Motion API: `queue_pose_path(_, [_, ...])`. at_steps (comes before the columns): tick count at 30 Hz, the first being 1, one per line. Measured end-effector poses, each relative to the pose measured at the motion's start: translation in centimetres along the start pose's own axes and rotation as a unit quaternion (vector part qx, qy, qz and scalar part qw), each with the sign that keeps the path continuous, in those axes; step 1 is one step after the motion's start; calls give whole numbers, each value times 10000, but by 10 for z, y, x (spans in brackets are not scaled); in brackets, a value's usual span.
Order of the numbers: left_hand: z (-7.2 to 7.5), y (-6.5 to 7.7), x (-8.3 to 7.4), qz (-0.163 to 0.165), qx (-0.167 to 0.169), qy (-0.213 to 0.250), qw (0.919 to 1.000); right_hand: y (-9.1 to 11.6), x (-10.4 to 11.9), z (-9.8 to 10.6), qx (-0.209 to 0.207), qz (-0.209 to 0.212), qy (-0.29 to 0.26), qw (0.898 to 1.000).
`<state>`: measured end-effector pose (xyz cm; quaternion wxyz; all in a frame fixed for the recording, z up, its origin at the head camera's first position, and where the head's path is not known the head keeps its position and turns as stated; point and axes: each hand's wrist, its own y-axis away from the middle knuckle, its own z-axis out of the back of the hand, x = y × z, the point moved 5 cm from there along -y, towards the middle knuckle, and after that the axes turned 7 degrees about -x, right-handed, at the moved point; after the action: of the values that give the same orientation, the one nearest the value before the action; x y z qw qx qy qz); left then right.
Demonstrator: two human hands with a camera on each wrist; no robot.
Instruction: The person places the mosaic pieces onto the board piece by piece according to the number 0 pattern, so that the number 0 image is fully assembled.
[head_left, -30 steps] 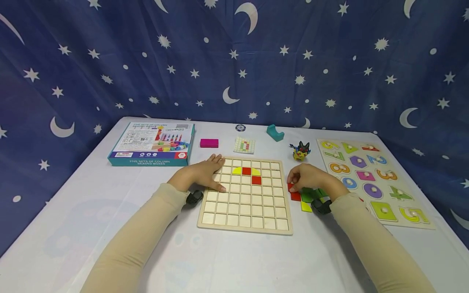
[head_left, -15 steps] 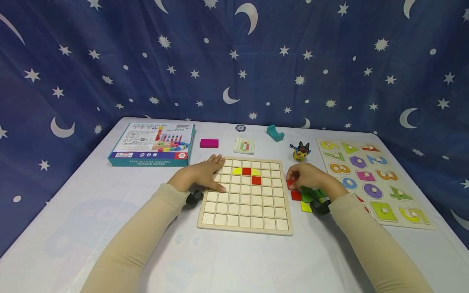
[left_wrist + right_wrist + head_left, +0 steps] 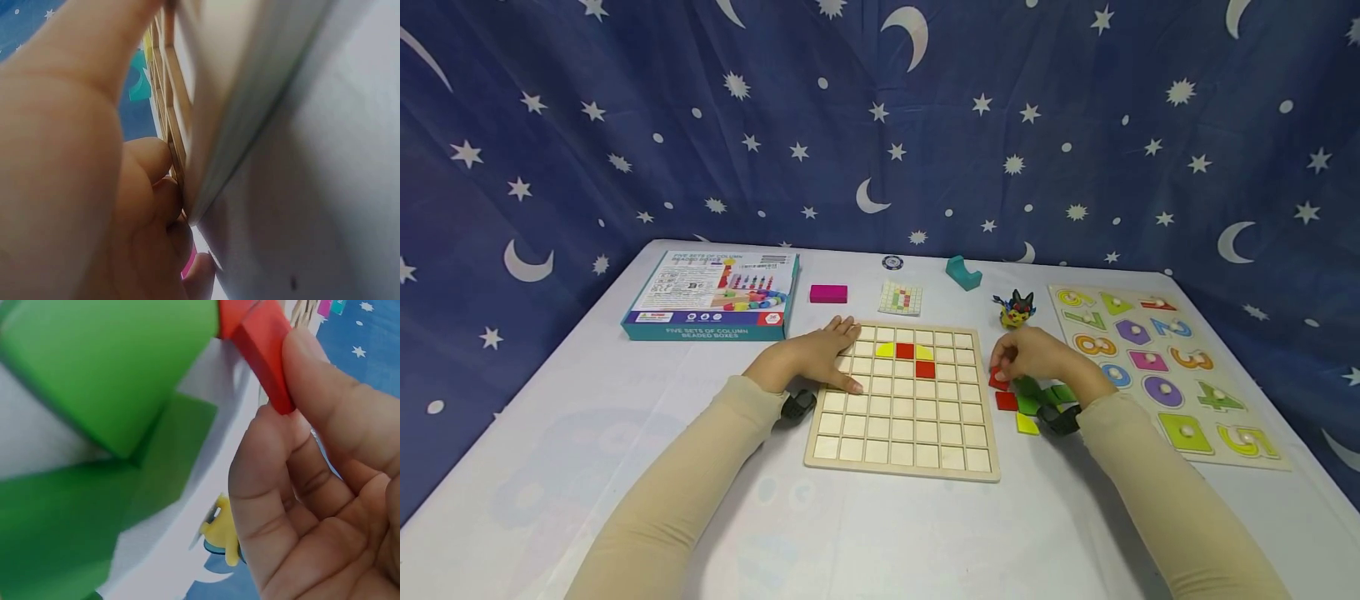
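Observation:
In the head view my left hand [image 3: 805, 354] rests on the left edge of a wooden grid board [image 3: 902, 408], thumb stretched across its cells. Set in the board's upper rows are two red square tiles, one of them this red tile [image 3: 925, 369], and two yellow curved tiles beside the upper red one. To the right of the board, my right hand [image 3: 1033, 358] pinches a red square tile [image 3: 265, 356] between thumb and finger. Another red tile [image 3: 1006, 401], a yellow tile [image 3: 1027, 424] and several green tiles [image 3: 1027, 405] lie by that hand, partly hidden by the wrist camera.
A number puzzle board [image 3: 1165, 375] lies at the right. Behind the grid board are a pattern card [image 3: 900, 298], a magenta block [image 3: 828, 293], a round chip [image 3: 892, 262], a teal arch-shaped block [image 3: 962, 273] and a small figurine [image 3: 1016, 309]. A boxed set [image 3: 711, 296] stands back left.
My right hand shifts slightly left, then back right and a little away, and the red tile in its fingers moves with it. The left hand and the board keep their place.

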<state>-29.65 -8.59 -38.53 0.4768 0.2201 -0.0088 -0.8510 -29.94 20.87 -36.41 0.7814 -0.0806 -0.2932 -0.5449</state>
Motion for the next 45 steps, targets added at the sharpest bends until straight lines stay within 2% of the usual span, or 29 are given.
queue_pose_path(10, [0,0,0,18,25,-14,10000,-2,4,4,-270,15,-53,9996])
queue_pose_path(19, [0,-1,0,-16,11,-36,10000,-9,26,-4,-350,322,-414,9980])
queue_pose_path(32, [0,1,1,-25,4,-27,10000,-21,75,-29,53,719,-402,9966])
queue_pose_path(45, [1,2,0,-65,-33,-57,10000,-29,93,-45,307,844,-206,9957])
